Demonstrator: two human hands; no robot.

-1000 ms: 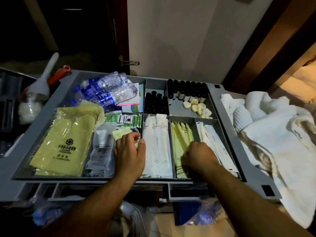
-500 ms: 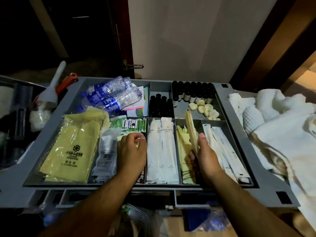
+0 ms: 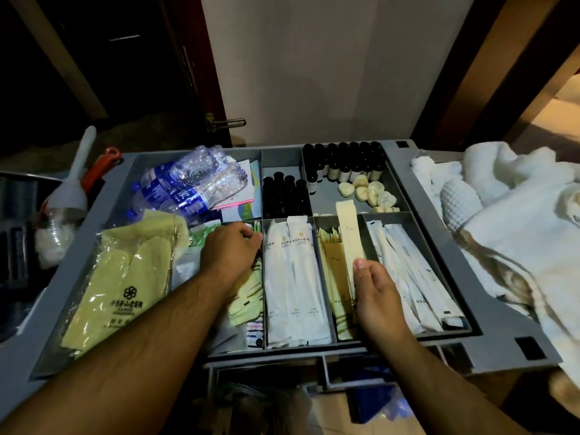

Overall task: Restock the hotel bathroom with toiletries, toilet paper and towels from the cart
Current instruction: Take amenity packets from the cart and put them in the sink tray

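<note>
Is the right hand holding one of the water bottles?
No, the right hand pinches a long yellow packet; the water bottles lie untouched.

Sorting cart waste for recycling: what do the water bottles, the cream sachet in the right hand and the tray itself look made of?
Water bottles: thin clear plastic, crinkled and glinting. Cream sachet, pinched by the right hand: matte, stiff, with a serrated top edge, probably paper or paper-laminate. Tray: grey moulded plastic, smooth and slightly sheened, judging by its thin dividers.
</note>
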